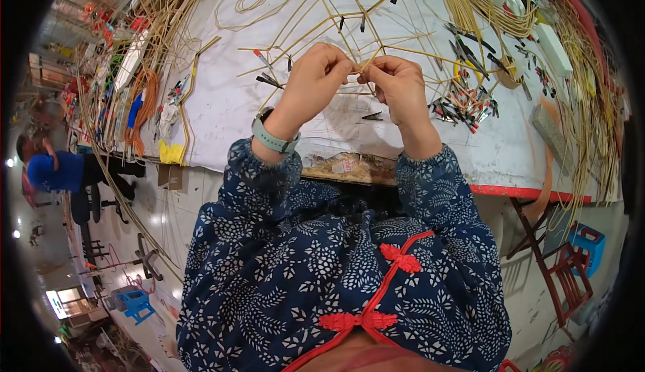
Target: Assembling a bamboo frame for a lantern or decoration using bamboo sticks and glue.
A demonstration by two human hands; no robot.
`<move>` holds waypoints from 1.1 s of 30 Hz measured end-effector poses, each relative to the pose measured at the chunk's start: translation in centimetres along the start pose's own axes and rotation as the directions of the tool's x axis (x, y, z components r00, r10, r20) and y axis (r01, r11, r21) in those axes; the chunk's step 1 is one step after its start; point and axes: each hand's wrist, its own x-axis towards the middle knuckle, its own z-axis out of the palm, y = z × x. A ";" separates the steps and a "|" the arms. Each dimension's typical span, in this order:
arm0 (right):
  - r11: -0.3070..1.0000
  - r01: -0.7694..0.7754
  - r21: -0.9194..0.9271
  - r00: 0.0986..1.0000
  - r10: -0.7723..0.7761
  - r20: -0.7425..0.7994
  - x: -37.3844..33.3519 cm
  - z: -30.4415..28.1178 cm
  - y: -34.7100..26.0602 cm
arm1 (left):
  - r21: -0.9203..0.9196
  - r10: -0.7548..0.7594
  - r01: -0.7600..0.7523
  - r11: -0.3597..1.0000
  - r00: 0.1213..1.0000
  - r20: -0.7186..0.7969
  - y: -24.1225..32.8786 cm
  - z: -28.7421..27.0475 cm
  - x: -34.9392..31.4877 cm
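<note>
My left hand [316, 80] and my right hand [398, 88] meet over the white-covered table, fingertips nearly touching. Each pinches thin bamboo strips [423, 54] where several of them join in an open, many-sided frame. The joint itself is partly hidden by my fingers. Small black clips, such as one clip [363, 23] beyond my hands, grip the frame at several joints. Left of my left wrist another black clip [269, 80] is fixed to a strip. Between my wrists and the near edge lies a loose black clip [371, 116].
Right of my right hand is a heap of clips [467, 109], with black-handled tools [470, 48] and a tape roll [509, 78] beyond. Coiled strips [497, 9] fill the far right. An orange cord bundle [142, 107] lies left. A person in blue [54, 168] is off to the left.
</note>
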 end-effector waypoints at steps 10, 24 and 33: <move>0.996 0.054 0.074 0.991 -0.044 -0.125 0.0 1.2 0.4 | 0.127 -0.219 0.205 0.971 0.970 0.104 1.4 0.3 0.9; 0.718 0.342 -0.606 0.909 -0.416 0.020 -1.0 0.2 -3.8 | 0.174 0.130 -0.106 0.979 0.983 -0.131 -0.1 1.8 0.1; 0.696 0.271 -0.665 0.960 -0.242 0.138 0.2 0.3 -4.5 | 0.153 0.135 -0.113 0.982 0.980 -0.148 0.4 2.0 0.0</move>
